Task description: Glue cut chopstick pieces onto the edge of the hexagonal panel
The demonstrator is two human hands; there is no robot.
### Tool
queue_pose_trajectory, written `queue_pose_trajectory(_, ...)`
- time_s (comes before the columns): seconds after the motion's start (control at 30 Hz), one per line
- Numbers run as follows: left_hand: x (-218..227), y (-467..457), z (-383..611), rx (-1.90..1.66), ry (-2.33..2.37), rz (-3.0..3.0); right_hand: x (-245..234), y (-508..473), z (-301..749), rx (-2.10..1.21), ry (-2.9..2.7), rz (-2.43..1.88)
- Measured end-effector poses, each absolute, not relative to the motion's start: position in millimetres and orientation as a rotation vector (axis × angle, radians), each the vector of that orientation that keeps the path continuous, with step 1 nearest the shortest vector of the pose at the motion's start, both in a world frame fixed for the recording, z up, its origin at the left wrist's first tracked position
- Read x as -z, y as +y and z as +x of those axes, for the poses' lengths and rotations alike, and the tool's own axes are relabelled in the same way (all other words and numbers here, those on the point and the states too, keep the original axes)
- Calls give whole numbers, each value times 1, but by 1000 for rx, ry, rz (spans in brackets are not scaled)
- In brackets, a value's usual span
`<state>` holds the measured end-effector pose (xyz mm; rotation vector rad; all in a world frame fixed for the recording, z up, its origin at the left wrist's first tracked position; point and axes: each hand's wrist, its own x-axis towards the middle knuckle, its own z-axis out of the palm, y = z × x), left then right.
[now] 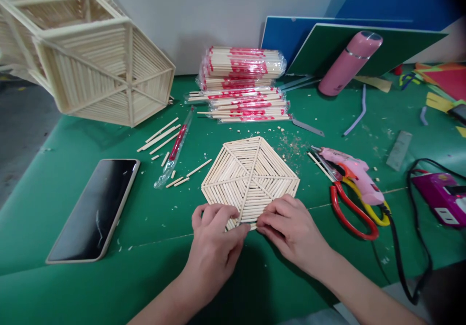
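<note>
A flat hexagonal panel (251, 169) made of pale wooden sticks lies on the green table (153, 228). My left hand (214, 237) has its fingers curled over the panel's near left edge and pinches the sticks there. At the near right edge, my right hand (291, 228) presses down with bent fingers. Both hands touch the panel's front corner.
A large hexagonal stick structure (91, 58) stands at the back left. Wrapped chopstick bundles (242, 84) lie behind the panel; loose sticks (162, 138) to its left. A phone (96, 208) lies left. A pink glue gun (357, 174), red scissors (349, 213), a pink bottle (349, 62) and a purple device (442, 196) lie right.
</note>
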<state>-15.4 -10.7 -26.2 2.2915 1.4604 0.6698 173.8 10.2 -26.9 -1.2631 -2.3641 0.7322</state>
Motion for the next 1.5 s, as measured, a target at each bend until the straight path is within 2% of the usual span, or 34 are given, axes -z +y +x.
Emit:
queue_pose_trajectory(0.47,31,-11,-13,-799,1516,2313,33,5,179,-597,-2183,-1270)
queue_pose_trajectory(0.73,32,-8,-18,-715,1524,2393,34,18,212,-271,-2321,-1517)
queue_pose_trajectory(1.5,31,-4,-18,-675,1436,2592,40,26,216,-227,-2318,-1554)
